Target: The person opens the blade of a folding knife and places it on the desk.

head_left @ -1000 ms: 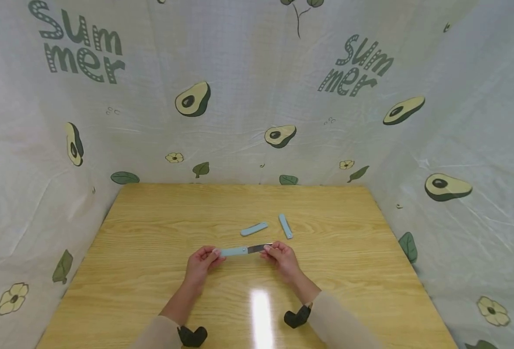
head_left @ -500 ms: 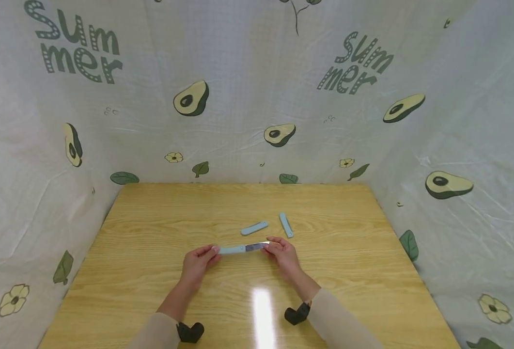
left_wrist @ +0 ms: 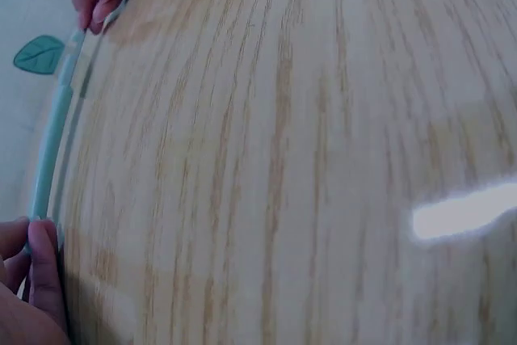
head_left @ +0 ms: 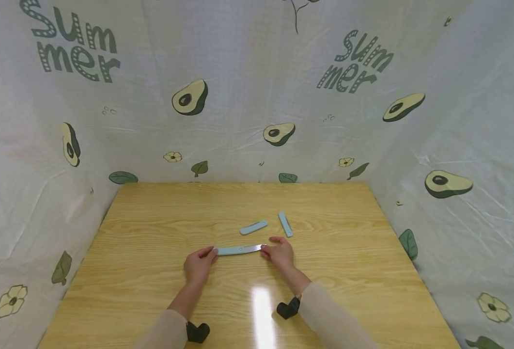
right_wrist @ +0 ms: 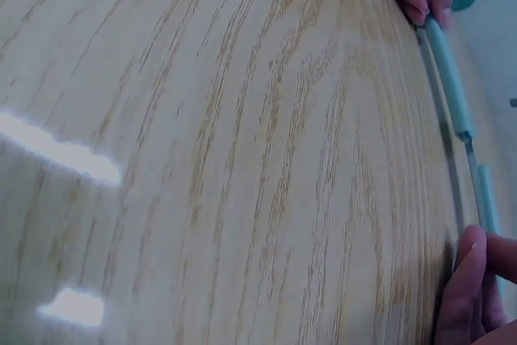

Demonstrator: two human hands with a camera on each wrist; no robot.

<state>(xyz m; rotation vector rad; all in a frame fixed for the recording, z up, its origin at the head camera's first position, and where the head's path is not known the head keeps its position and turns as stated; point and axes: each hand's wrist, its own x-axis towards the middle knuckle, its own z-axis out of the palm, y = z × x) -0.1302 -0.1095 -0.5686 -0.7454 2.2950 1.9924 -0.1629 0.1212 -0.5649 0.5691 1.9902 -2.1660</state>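
A folding knife [head_left: 229, 251] with a light blue handle is unfolded, its blade [head_left: 252, 248] pointing right. My left hand [head_left: 198, 265] pinches the butt of the handle between thumb and fingers. At the other end, my right hand [head_left: 280, 253] pinches the blade tip, which the fingers hide. In the left wrist view the knife [left_wrist: 52, 143] runs close over the tabletop, with a thin shadow beside it. Beyond it lie two more light blue knives with no blade showing: one slants near the middle [head_left: 253, 228], the other stands steeper to its right [head_left: 285, 224].
The wood-grain table [head_left: 152, 208] carries a bright light reflection [head_left: 262, 315] near the front. A pale curtain [head_left: 235, 58] printed with avocados and leaves encloses the back and both sides. Black wrist mounts [head_left: 197, 332] sit at both cuffs.
The blade's face has gone from dark to bright as the knife turned. My right forearm has shifted a little left, and the right index finger has lifted off the blade. Both other knives lie still.
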